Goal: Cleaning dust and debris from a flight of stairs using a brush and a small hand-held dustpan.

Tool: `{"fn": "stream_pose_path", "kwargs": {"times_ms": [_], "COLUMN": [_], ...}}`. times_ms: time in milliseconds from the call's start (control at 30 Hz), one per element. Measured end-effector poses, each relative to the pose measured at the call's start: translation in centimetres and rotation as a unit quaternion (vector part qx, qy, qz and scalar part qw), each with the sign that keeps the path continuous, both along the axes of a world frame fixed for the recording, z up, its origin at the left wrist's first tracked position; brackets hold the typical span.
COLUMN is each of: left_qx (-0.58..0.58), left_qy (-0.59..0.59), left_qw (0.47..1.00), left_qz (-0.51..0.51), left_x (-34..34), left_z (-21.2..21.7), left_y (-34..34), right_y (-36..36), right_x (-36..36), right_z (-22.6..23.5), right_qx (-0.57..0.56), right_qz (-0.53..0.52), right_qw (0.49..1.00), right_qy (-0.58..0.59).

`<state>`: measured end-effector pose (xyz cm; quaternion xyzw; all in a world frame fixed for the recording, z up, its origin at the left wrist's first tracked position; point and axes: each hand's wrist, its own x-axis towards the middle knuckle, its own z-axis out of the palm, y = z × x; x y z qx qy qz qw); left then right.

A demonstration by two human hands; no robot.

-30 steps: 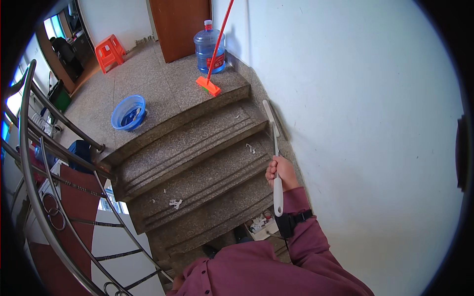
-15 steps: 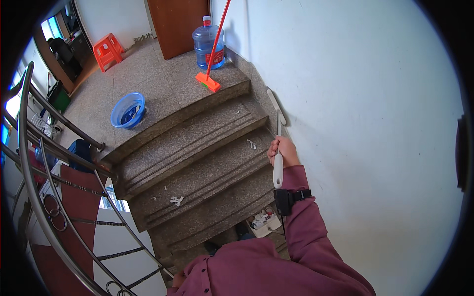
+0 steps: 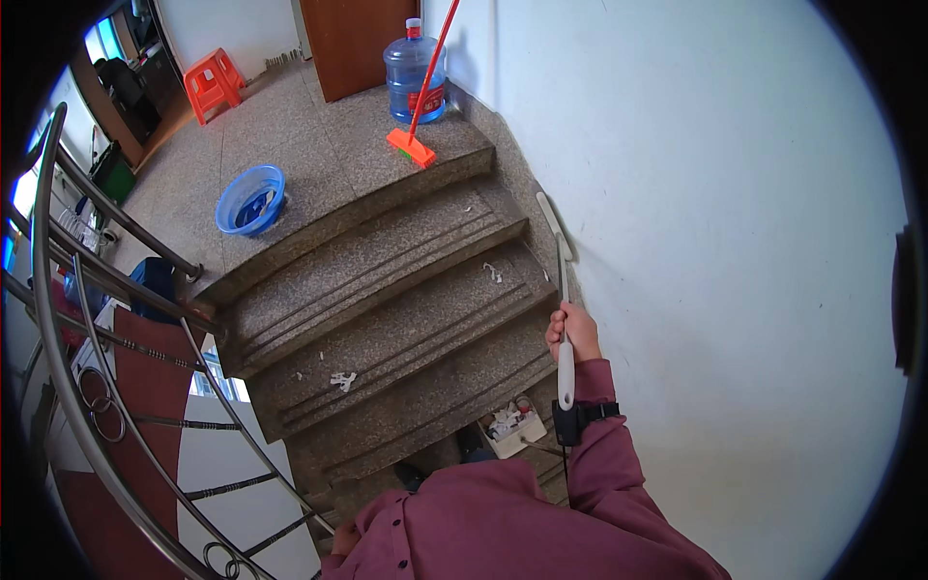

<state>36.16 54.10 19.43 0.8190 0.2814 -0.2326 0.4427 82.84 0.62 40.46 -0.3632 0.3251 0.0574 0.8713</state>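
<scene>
My right hand (image 3: 574, 331) is closed around the handle of a white long-handled tool (image 3: 566, 372) with a narrow flat head. That head (image 3: 553, 224) touches or nearly touches the wall above the stone skirting at the right end of the stairs; whether it has bristles or a blade I cannot make out. Low beside the metal railing, my left hand (image 3: 345, 539) shows only in part, its fingers hidden by my sleeve and body. White scraps (image 3: 343, 381) lie on the speckled stone steps (image 3: 387, 338), with more scraps (image 3: 493, 274) higher up. A whitish dustpan (image 3: 517, 437) holding crumpled litter sits by my feet.
A curved metal railing (image 3: 48, 290) bounds the stairs on the left, the white wall (image 3: 735, 242) on the right. On the landing are a blue basin (image 3: 224, 215), a red-handled broom (image 3: 413, 148), a large water bottle (image 3: 411, 72) and an orange stool (image 3: 213, 87).
My right hand and the tool have come lower and slightly right in the view, still along the wall. The view itself has shifted a little; the dustpan shows more fully.
</scene>
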Motion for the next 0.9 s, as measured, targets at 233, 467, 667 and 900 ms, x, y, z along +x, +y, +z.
{"fn": "stream_pose_path", "kwargs": {"times_ms": [233,467,667,900], "left_qx": [-0.028,-0.041,0.007,0.016], "left_qy": [0.000,-0.018,-0.001,0.013], "left_qw": [0.999,0.999,1.000,0.999], "left_qz": [0.035,0.018,-0.002,0.039], "left_x": [-0.7,0.6,-0.7,0.6], "left_z": [-1.2,1.9,3.5,6.0], "left_y": [0.3,-1.3,-2.0,-3.8], "right_y": [-0.2,2.7,5.2,8.5], "right_x": [-2.7,-4.5,-5.5,-7.8], "right_z": [-0.6,-1.1,0.5,3.7], "right_qx": [-0.057,-0.094,-0.011,0.028], "right_qz": [0.030,0.071,0.105,0.164], "right_qw": [0.998,0.993,0.994,0.978], "right_qy": [0.001,0.012,0.027,0.123]}}
